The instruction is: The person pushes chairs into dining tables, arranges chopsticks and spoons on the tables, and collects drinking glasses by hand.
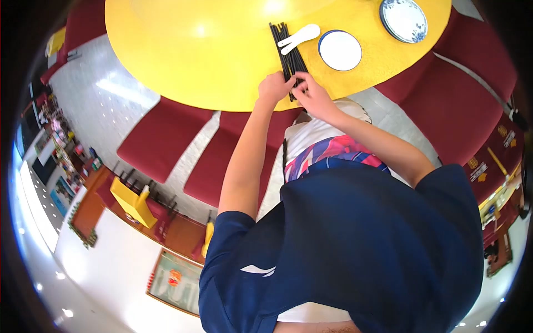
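A bundle of black chopsticks [283,53] lies on the yellow tabletop [222,72], its near end by the table edge. My left hand [275,87] is closed at the left side of the bundle, thumb against the sticks. From the right, my right hand [312,97] reaches the near end, its bent fingers apart and touching the sticks. White spoons [302,36] rest across the far part of the bundle. Right of them sits a white plate with a blue rim [340,50]. Farther right are stacked blue-patterned plates [404,21].
Dark red chairs stand around the table, with seats at the left [166,139] and right [455,105]. Grey floor [83,72] shows between them. Behind are a wooden counter [91,202] and a yellow box-like object [133,202].
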`<action>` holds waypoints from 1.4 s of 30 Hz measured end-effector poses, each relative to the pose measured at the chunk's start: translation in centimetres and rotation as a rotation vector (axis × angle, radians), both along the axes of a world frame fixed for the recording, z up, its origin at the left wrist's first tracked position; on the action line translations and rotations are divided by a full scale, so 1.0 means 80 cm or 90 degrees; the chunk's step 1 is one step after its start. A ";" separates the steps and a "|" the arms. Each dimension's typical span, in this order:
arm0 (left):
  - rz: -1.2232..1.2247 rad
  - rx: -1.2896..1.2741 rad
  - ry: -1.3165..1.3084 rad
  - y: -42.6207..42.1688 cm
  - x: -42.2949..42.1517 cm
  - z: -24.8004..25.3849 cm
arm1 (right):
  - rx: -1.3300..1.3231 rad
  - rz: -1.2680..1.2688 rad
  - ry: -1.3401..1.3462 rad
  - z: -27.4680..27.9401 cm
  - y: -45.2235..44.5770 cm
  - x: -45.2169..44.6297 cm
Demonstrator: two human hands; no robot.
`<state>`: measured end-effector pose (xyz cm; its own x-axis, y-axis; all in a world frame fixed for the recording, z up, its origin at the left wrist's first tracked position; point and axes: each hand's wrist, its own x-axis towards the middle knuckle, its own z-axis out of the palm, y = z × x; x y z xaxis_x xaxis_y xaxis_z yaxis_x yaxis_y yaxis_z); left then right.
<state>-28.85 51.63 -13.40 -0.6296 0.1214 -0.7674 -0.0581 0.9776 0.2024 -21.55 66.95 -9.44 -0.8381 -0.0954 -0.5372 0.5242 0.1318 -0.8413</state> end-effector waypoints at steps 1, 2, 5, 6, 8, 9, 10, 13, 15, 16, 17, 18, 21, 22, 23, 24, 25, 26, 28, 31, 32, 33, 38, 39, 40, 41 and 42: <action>0.065 0.016 -0.007 0.002 0.003 0.010 | -0.017 0.072 -0.015 0.007 0.015 0.014; 0.094 0.052 0.044 -0.003 0.017 0.006 | -0.019 0.093 -0.021 0.007 0.031 0.029; 0.343 0.186 0.091 -0.019 0.059 -0.009 | -0.004 0.227 -0.004 0.002 0.081 0.069; 0.442 0.220 0.100 -0.023 0.072 -0.010 | 0.050 0.306 0.018 -0.005 0.101 0.078; 0.538 0.271 0.104 -0.045 0.116 -0.021 | 0.105 0.394 0.048 -0.003 0.133 0.091; 0.626 0.326 0.102 -0.048 0.128 -0.007 | 0.107 0.411 0.061 0.007 0.149 0.093; 0.703 0.365 0.048 -0.051 0.155 0.014 | 0.110 0.431 0.072 0.017 0.161 0.097; 0.706 0.487 -0.044 -0.067 0.268 0.053 | 0.017 0.522 0.036 0.045 0.178 0.118; 0.661 0.462 -0.119 -0.072 0.374 0.092 | 0.009 0.558 0.086 0.075 0.168 0.136; 0.691 0.462 -0.176 -0.068 0.425 0.114 | -0.002 0.567 0.134 0.084 0.159 0.149; 0.712 0.460 -0.187 -0.064 0.482 0.122 | -0.001 0.587 0.144 0.084 0.152 0.162; 0.745 0.483 -0.167 -0.050 0.529 0.137 | -0.011 0.577 0.075 0.082 0.143 0.174; 0.940 0.593 0.037 -0.014 0.672 0.129 | 0.018 0.576 0.041 0.073 0.111 0.228; 0.963 0.602 0.056 -0.003 0.709 0.127 | 0.047 0.567 0.050 0.066 0.099 0.254; 1.033 0.597 0.146 0.009 0.739 0.124 | 0.076 0.563 0.062 0.059 0.090 0.281; 1.101 0.593 0.245 0.020 0.763 0.116 | 0.151 0.653 0.066 0.050 0.085 0.309; 1.131 0.607 0.279 0.028 0.791 0.103 | 0.158 0.692 0.088 0.049 0.077 0.336; 1.145 0.535 0.305 0.036 0.800 0.090 | 0.174 0.711 0.192 0.051 0.071 0.344; 1.136 0.396 0.324 0.045 0.868 0.059 | 0.195 0.771 0.301 0.044 0.056 0.394; 1.163 0.361 0.372 0.076 0.953 0.039 | 0.288 0.875 0.364 0.032 0.017 0.436; 1.171 0.300 0.385 0.078 0.984 0.028 | 0.280 0.914 0.373 0.043 -0.004 0.447; 1.201 0.292 0.397 0.078 1.005 0.018 | 0.271 0.944 0.384 0.036 -0.020 0.464; 1.169 0.176 0.455 0.100 1.051 -0.010 | 0.376 1.068 0.433 0.009 -0.066 0.511; 1.202 0.199 0.451 0.109 1.049 -0.001 | 0.394 1.059 0.418 0.000 -0.063 0.510; 1.274 0.259 0.384 0.114 1.048 0.006 | 0.398 1.080 0.427 -0.011 -0.057 0.507; 1.294 0.262 0.394 0.121 1.054 0.003 | 0.409 1.092 0.401 -0.022 -0.059 0.503; 1.296 0.335 0.391 0.120 1.068 0.000 | 0.417 1.100 0.380 -0.023 -0.075 0.504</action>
